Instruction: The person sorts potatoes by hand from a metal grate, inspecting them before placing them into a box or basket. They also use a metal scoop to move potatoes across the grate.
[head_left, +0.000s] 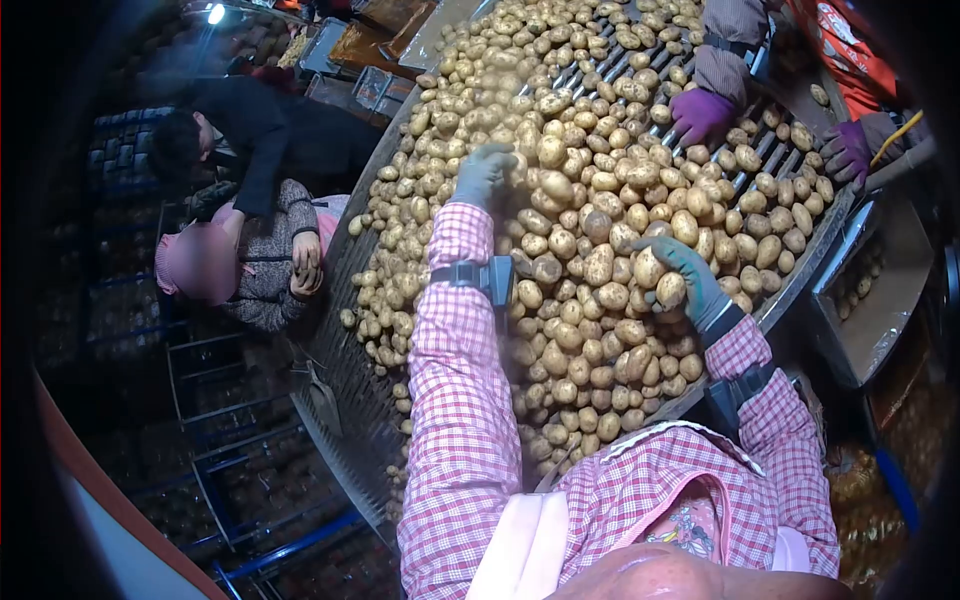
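Observation:
Potatoes (597, 265) lie piled over a wide sorting table in front of me. My left hand (484, 174), in a grey glove, reaches out over the pile, its fingers bent against a potato at its right side; the fingertips are partly hidden and slightly blurred. On the right, my right hand (690, 275) wears a grey-green glove and curls its fingers around a potato (670, 291). Another potato (649, 268) sits under the fingers of that hand. Both of my forearms, in pink checked sleeves, carry dark straps.
Metal rollers (598, 68) show between potatoes at the far side. A co-worker's purple-gloved hands (703, 117) are over the far right edge. A cardboard box (880, 290) stands at the right. Two people are at the left, near a person's bare hands (306, 265).

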